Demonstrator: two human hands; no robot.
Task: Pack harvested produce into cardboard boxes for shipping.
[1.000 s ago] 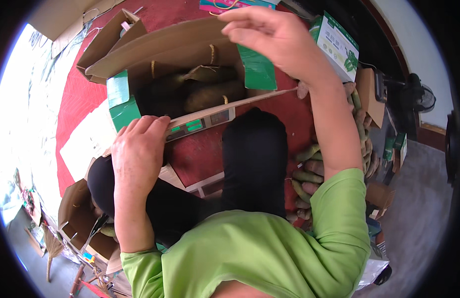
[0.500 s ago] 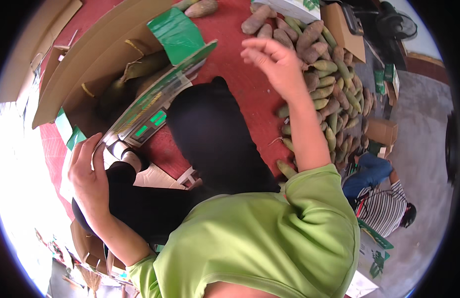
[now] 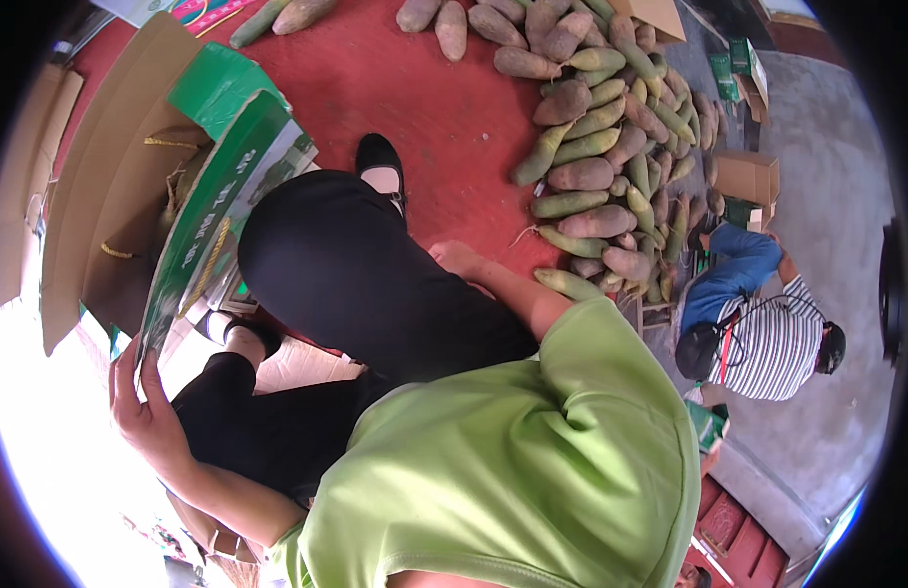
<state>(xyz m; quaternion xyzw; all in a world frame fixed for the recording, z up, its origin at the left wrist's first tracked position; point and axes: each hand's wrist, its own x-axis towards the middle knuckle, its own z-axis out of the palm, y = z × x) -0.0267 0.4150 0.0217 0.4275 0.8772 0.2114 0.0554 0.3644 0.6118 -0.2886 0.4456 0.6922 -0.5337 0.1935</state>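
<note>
My left hand point(image 3: 140, 397) pinches the near corner of a tall open cardboard box point(image 3: 194, 211), thumb on one side and fingers on the other. The box is green and printed outside, brown inside, with yellow rope handles point(image 3: 221, 250). Inside it, part of a radish with roots point(image 3: 174, 191) shows in shadow. A scale point(image 3: 240, 290) with a lit green display is mostly hidden behind the box wall and my knee. My right hand point(image 3: 459, 259) is low beside my right thigh, its fingers partly hidden by the leg. I see nothing in it.
A big heap of green and reddish-brown radishes point(image 3: 596, 220) lies on the red floor point(image 3: 375, 78) to my right. Two more radishes point(image 3: 302, 14) lie at the far left. A person in a striped shirt point(image 3: 772, 343) bends down at the right, near small cartons point(image 3: 748, 176).
My right hand has come down from above the floor near the radishes to beside my thigh. My left hand keeps hold of the box. The view has shifted, and my right foot now shows.
</note>
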